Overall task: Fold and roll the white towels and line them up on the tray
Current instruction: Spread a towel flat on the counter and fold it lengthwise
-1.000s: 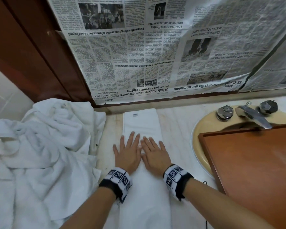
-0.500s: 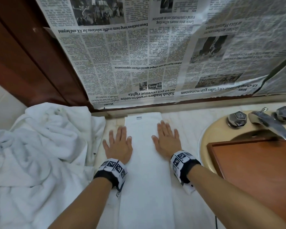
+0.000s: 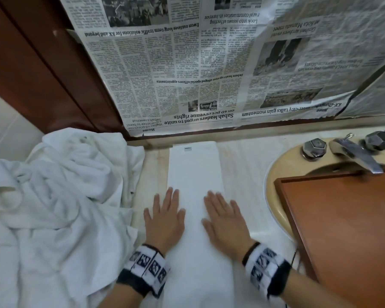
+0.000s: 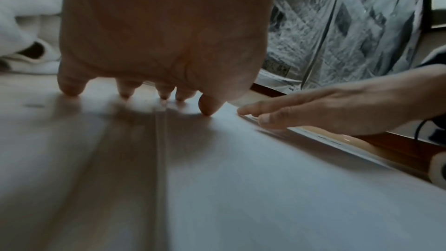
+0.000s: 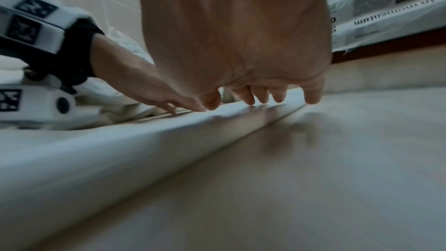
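A folded white towel is lying as a narrow strip on the counter, its long axis running from 6 o'clock to 12 o'clock, the far end with a small label pointing at the newspaper on the wall. The left hand is lying flat over the strip's 9 o'clock edge, fingers straight and gripping nothing, outer fingers on bare counter. The right hand is lying flat over the 3 o'clock edge, fingers likewise straight and spread. The towel is running between and under both palms. A heap of loose white towels is sitting at 9 o'clock; a wooden tray is resting over the sink at 3 o'clock, below the tap
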Tool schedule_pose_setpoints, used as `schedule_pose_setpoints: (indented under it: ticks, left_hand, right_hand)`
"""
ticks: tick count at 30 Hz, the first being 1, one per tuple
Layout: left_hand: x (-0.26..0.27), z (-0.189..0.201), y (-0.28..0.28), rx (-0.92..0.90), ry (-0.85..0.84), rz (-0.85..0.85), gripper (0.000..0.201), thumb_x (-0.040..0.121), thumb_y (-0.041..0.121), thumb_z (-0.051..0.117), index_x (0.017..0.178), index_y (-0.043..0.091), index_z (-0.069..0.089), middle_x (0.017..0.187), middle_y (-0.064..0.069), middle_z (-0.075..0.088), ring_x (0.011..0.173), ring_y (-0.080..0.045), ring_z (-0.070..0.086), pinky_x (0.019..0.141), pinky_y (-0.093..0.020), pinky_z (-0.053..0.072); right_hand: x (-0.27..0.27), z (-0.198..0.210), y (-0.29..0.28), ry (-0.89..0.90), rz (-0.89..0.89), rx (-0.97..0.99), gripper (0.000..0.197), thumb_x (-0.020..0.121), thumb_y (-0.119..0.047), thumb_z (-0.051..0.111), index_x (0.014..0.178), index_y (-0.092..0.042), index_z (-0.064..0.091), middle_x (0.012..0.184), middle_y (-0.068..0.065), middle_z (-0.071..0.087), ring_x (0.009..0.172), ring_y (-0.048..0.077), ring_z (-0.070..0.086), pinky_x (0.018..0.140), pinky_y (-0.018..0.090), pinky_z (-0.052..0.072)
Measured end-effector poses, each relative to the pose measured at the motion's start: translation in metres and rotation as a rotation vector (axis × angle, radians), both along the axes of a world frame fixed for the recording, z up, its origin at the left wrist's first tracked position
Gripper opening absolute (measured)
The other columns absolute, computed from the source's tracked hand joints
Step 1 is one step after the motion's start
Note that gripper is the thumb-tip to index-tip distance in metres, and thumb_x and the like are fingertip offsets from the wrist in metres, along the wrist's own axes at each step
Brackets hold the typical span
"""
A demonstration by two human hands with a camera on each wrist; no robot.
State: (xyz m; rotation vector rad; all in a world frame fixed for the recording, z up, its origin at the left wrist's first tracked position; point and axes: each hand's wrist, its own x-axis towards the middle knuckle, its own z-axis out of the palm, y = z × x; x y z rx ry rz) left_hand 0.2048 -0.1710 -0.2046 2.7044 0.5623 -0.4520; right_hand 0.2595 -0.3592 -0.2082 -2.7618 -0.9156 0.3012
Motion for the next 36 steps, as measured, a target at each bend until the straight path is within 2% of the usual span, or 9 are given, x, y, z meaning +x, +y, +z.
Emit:
schedule_pose_setpoints:
  ticks: [3, 6, 11, 15, 19, 22, 29, 32, 36]
  left_hand:
    - [-0.041, -0.011, -0.010, -0.002, -0.029, -0.033, 0.071, 0.090, 0.062, -0.008, 0.157, 0.039, -0.010, 0.163, 0.018, -0.018, 0.154, -0.023, -0.010, 0.120, -0.057, 0.006]
    - [-0.065, -0.021, -0.019, 0.013, -0.065, -0.047, 0.068, 0.098, 0.063, -0.002, 0.160, 0.035, 0.006, 0.166, 0.014, -0.001, 0.153, -0.024, 0.001, 0.117, -0.062, 0.013]
    - [-0.049, -0.025, -0.025, 0.050, -0.091, -0.055, 0.075, 0.084, 0.067, -0.024, 0.153, 0.038, -0.021, 0.159, 0.021, -0.029, 0.149, -0.017, -0.024, 0.117, -0.060, -0.009]
    - [-0.019, -0.018, -0.025, 0.035, -0.091, -0.031, 0.073, 0.089, 0.064, -0.012, 0.155, 0.033, -0.016, 0.161, 0.016, -0.023, 0.153, -0.023, -0.014, 0.118, -0.060, -0.008]
    - [0.017, -0.016, -0.018, 0.047, -0.059, -0.014, 0.078, 0.082, 0.062, -0.020, 0.155, 0.034, -0.020, 0.158, 0.018, -0.031, 0.151, -0.023, -0.022, 0.119, -0.060, -0.011]
    - [0.039, -0.015, -0.012, 0.049, -0.065, -0.001, 0.072, 0.091, 0.062, -0.012, 0.157, 0.034, -0.017, 0.161, 0.018, -0.025, 0.152, -0.023, -0.020, 0.119, -0.060, -0.010]
    - [0.073, -0.014, -0.004, 0.056, -0.047, 0.045, 0.062, 0.102, 0.057, 0.007, 0.157, 0.037, -0.014, 0.165, 0.017, -0.014, 0.152, -0.025, -0.017, 0.118, -0.063, -0.008]
    - [0.078, -0.005, 0.003, -0.001, 0.007, 0.019, 0.064, 0.103, 0.057, 0.016, 0.158, 0.036, -0.010, 0.166, 0.016, -0.013, 0.153, -0.026, -0.016, 0.118, -0.063, -0.008]
    - [0.052, 0.007, 0.009, -0.138, -0.071, 0.046, 0.063, 0.103, 0.051, 0.035, 0.159, 0.031, 0.013, 0.167, 0.010, 0.002, 0.154, -0.027, -0.002, 0.120, -0.060, 0.007]
  right_hand:
    - [-0.047, -0.005, -0.017, 0.007, 0.014, -0.018, 0.063, 0.098, -0.046, 0.034, 0.147, -0.009, 0.046, 0.156, 0.008, 0.040, 0.141, 0.022, 0.041, 0.112, 0.049, 0.034]
    - [-0.052, -0.011, -0.026, 0.003, 0.003, -0.060, 0.066, 0.102, -0.049, 0.028, 0.152, -0.005, 0.036, 0.160, 0.010, 0.030, 0.147, 0.022, 0.031, 0.111, 0.045, 0.022]
    - [-0.021, -0.012, -0.026, 0.073, 0.004, -0.113, 0.074, 0.103, -0.055, 0.006, 0.156, -0.005, 0.024, 0.164, 0.009, 0.016, 0.150, 0.022, 0.022, 0.116, 0.041, 0.014]
    - [0.017, -0.006, -0.020, 0.120, 0.035, -0.129, 0.098, 0.074, -0.067, -0.035, 0.153, -0.013, -0.018, 0.157, -0.002, -0.030, 0.149, 0.013, -0.021, 0.123, 0.036, -0.009]
    - [0.051, -0.004, -0.009, 0.114, 0.011, -0.139, 0.117, 0.060, -0.071, -0.045, 0.156, -0.012, -0.013, 0.154, -0.003, -0.031, 0.151, 0.014, -0.017, 0.120, 0.036, -0.012]
    - [0.075, -0.004, -0.002, 0.124, 0.011, -0.136, 0.113, 0.065, -0.076, -0.036, 0.157, -0.013, -0.012, 0.154, -0.005, -0.029, 0.152, 0.014, -0.015, 0.121, 0.038, -0.009]
    - [0.111, -0.011, 0.010, 0.134, -0.005, -0.162, 0.074, 0.101, -0.059, 0.007, 0.157, -0.015, -0.012, 0.164, -0.002, -0.021, 0.151, 0.011, -0.017, 0.123, 0.042, -0.006]
    - [0.115, -0.004, 0.012, 0.161, -0.007, -0.148, 0.067, 0.106, -0.050, 0.017, 0.158, -0.015, -0.008, 0.165, -0.002, -0.016, 0.152, 0.012, -0.013, 0.123, 0.042, -0.004]
    - [0.085, 0.008, -0.001, 0.175, 0.001, -0.100, 0.063, 0.106, -0.044, 0.018, 0.159, -0.015, 0.000, 0.167, -0.001, -0.006, 0.153, 0.016, -0.008, 0.123, 0.043, -0.001]
